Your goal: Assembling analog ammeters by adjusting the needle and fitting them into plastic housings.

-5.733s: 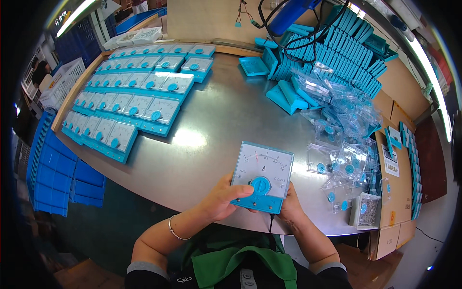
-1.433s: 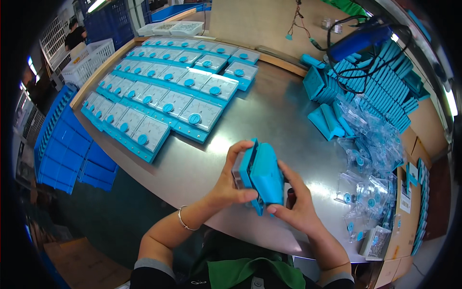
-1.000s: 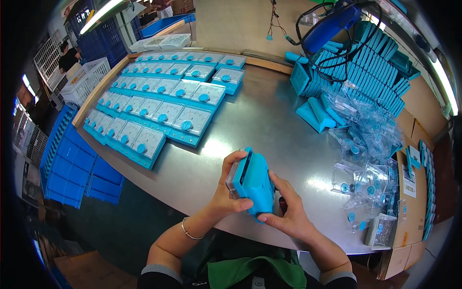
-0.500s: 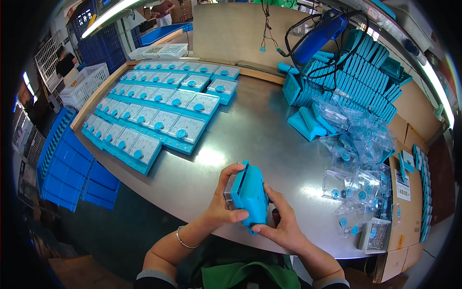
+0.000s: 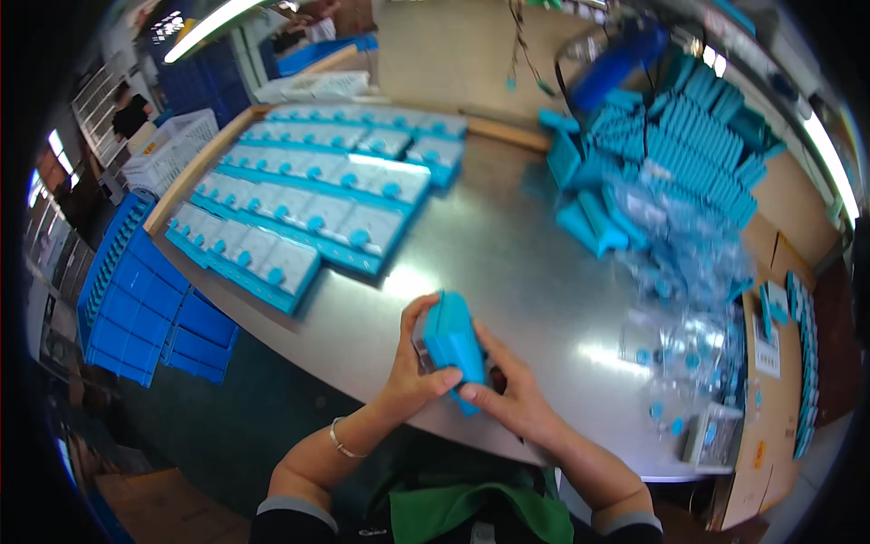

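Over the near edge of the metal table, a turquoise plastic housing is held on edge between my two hands. My left hand wraps its left side, where a clear cover shows partly behind the fingers. Against the right side and lower end, my right hand closes with thumb and fingers. A small dark item shows beside the right palm, too blurred to name. Rows of similar turquoise housings with clear covers and round blue knobs lie at the left of the table.
Stacked turquoise housings and a heap of clear covers fill the right side. A small white tray sits at the near right corner. A blue tool hangs above. Blue crates stand left of the table.
The housing has turned more upright and come slightly left and nearer, with both hands still on it. The whole view has shifted a little and is blurred.
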### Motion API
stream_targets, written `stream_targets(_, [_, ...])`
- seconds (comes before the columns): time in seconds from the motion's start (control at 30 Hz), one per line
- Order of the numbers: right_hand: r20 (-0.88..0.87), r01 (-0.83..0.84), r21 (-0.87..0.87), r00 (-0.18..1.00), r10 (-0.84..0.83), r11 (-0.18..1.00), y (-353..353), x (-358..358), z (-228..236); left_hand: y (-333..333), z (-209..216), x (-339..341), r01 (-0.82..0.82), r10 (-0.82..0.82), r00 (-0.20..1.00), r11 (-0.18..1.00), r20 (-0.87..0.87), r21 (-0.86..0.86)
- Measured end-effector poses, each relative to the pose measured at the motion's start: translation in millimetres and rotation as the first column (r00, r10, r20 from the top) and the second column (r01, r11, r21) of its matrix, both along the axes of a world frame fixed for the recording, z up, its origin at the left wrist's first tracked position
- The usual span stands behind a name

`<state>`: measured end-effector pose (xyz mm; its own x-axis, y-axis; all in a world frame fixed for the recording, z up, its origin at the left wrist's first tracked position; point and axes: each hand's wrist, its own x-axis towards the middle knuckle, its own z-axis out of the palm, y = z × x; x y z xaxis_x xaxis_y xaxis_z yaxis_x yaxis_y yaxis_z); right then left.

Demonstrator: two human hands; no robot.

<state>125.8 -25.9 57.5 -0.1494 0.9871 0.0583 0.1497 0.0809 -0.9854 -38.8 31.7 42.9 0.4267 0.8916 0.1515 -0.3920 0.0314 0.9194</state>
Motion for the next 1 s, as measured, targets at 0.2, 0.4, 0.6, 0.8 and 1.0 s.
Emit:
stream_targets(0.2, [-0.185,-0.157,-0.170,0.975,0.125,0.973,21.5,-9.6,-5.3,10.9,-5.4,-31.7,0.215,0.507,0.571,0.667,-0.646,0.713])
stream_targets(0.4, [-0.210,-0.174,-0.534,0.975,0.069,0.827,68.5,2.7,-23.0,3.2,-24.0,-56.6,0.272,0.611,0.549,0.514,-0.570,0.814])
stream_targets(0.6, [-0.073,-0.052,-0.488,0.997,0.018,0.871,53.7,8.6,-14.3,46.1,-44.2,-111.2,0.363,0.774,0.330,0.424,-0.541,0.829])
stream_targets(0.8, [-0.104,-0.186,-0.570,0.983,0.154,0.800,28.7,6.7,-0.8,86.8,-30.9,-142.8,0.376,0.777,0.272,0.457,-0.568,0.806])
stream_targets(1.0, [-0.124,-0.180,-0.504,0.983,0.136,0.845,-22.9,62.3,16.7,74.1,6.5,-111.9,0.506,0.661,0.255,0.531,-0.706,0.680])
